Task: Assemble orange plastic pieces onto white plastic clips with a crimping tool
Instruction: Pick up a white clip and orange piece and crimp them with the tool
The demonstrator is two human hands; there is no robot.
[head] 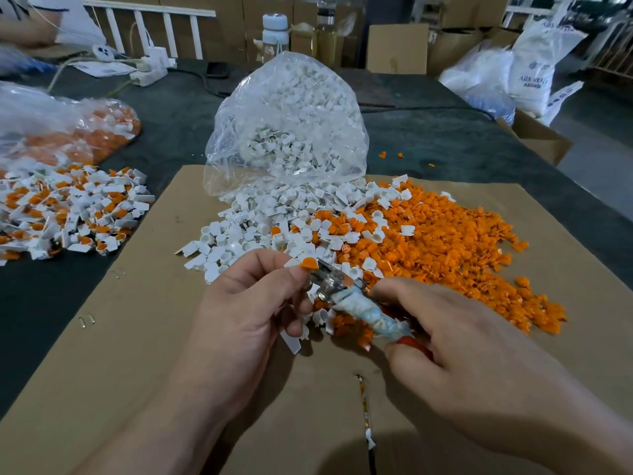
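My left hand [251, 298] pinches a white clip [292, 341] topped with an orange piece [308, 262]. The metal jaws of the crimping tool [337, 286] sit right against that piece. My right hand [455, 334] grips the tool by its tape-wrapped, red handles. Behind my hands lie a heap of loose white clips [274, 221] and a heap of loose orange pieces [455, 241], both on a brown cardboard sheet [144, 337].
A clear bag of white clips [287, 125] stands at the back of the cardboard. Left of it lie a pile of assembled white-and-orange parts [68, 210] and another plastic bag [61, 132]. Bottles, a power strip, boxes and white sacks line the dark table's far side.
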